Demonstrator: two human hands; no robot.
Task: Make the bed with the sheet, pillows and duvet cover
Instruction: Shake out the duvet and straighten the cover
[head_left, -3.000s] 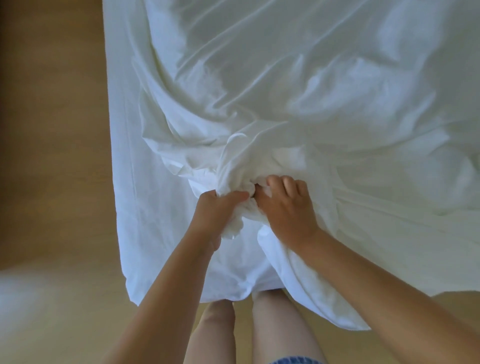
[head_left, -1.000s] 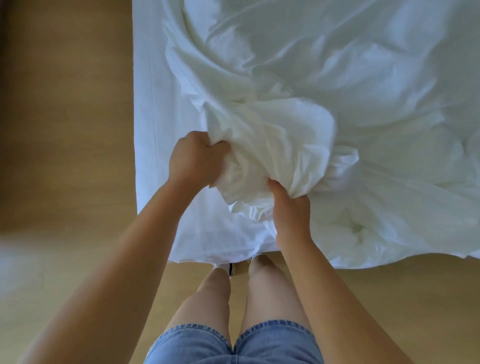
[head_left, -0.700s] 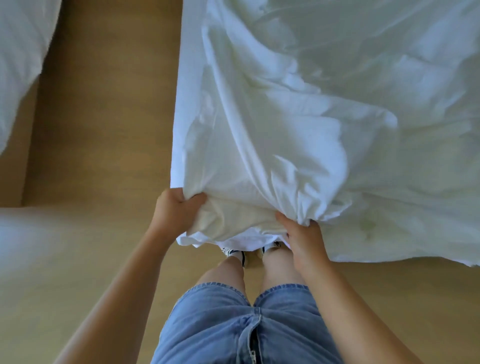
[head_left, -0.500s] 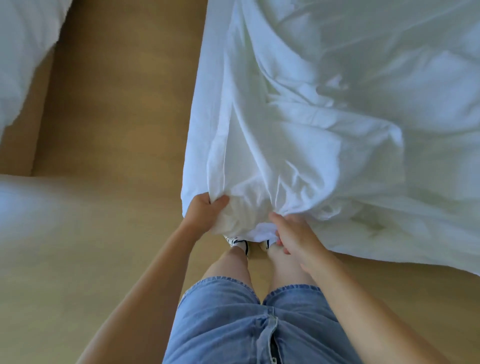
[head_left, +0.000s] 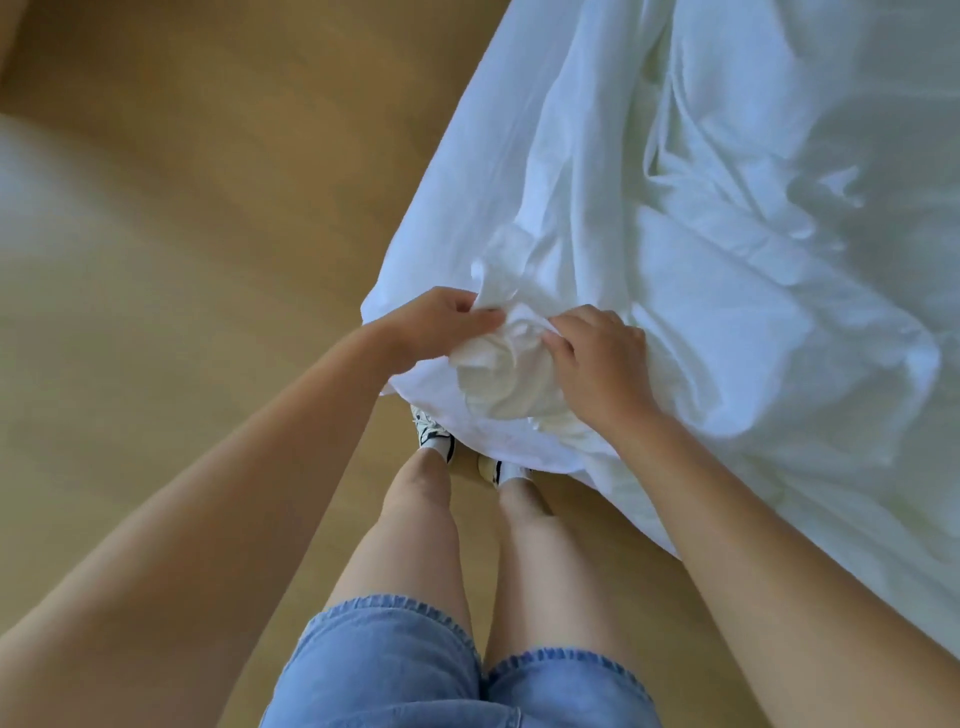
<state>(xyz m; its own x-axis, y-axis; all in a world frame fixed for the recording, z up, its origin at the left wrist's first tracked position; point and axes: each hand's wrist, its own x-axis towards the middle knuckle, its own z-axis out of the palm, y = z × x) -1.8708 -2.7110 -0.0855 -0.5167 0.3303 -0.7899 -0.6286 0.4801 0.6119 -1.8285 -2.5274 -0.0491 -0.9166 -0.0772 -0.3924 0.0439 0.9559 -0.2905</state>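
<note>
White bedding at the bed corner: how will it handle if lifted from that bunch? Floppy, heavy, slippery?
Likely floppy: the white bedding creases deeply and bunches between the left hand and right hand. Probably light, since its edge drapes thinly over the side. It looks smooth, so a loose pinch may slip.

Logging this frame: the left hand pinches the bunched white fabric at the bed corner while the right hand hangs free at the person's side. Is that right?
Not quite. In the head view the right hand is not hanging free: its fingers curl onto the same bunched white fabric that the left hand pinches at the bed corner.
</note>
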